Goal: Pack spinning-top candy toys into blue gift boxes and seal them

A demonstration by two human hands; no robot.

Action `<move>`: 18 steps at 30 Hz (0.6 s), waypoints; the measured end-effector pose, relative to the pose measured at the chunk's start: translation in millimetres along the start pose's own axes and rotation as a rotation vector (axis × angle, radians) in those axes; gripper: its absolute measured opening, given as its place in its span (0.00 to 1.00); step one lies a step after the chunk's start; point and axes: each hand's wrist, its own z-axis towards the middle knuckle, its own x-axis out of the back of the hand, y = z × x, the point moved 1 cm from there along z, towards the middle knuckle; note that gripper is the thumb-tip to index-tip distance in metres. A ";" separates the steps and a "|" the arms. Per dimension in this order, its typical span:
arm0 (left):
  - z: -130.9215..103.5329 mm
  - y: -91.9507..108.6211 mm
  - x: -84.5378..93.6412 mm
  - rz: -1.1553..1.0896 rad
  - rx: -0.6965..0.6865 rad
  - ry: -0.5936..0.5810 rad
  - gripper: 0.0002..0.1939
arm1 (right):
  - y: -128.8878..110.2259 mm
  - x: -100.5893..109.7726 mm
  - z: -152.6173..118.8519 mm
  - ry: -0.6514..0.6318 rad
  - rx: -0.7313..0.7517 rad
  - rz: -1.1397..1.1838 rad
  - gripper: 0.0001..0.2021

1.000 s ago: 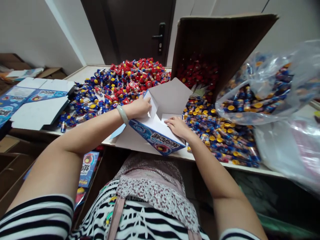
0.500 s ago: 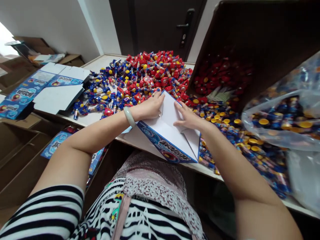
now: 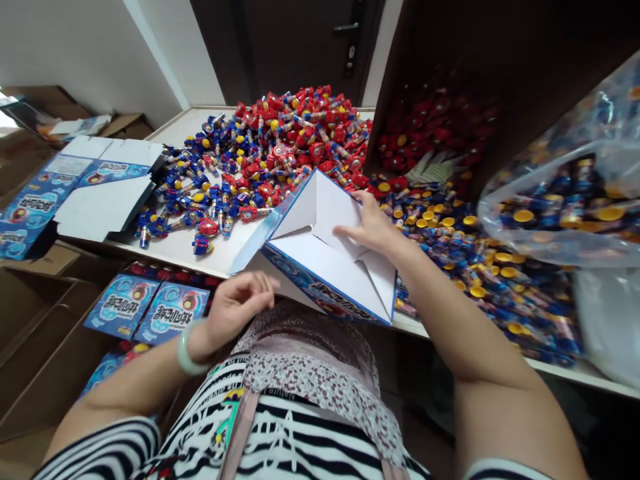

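Note:
A blue printed cardboard box (image 3: 330, 293) with a white inside stands tilted and open at the table's front edge. My right hand (image 3: 373, 227) grips its far right wall, thumb on the inside and the other fingers over the edge. White bottom flaps show folded inside the box. My left hand (image 3: 245, 300) is off the box, just in front of its left corner, with fingers curled in and nothing visible in them. A light green bangle (image 3: 189, 350) circles that wrist. Behind the box lies a heap of red and blue toy-like pieces with clear tubes (image 3: 300, 133).
Flattened blue boxes (image 3: 105, 190) lie on the table's left end. Below it, an open carton holds blue printed boxes (image 3: 123, 307). To the right are a large dark box on its side (image 3: 450, 47), many yellow-capped tubes (image 3: 440, 233) and a clear plastic bag (image 3: 565, 257).
My left hand has let go of the box and drawn back toward my body, its fingers curling. My right hand stays on the box wall.

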 end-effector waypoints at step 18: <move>17.3 -112.2 -42.0 -0.652 0.534 0.311 0.42 | -38.1 -25.8 1.6 -0.116 -0.007 -0.204 0.57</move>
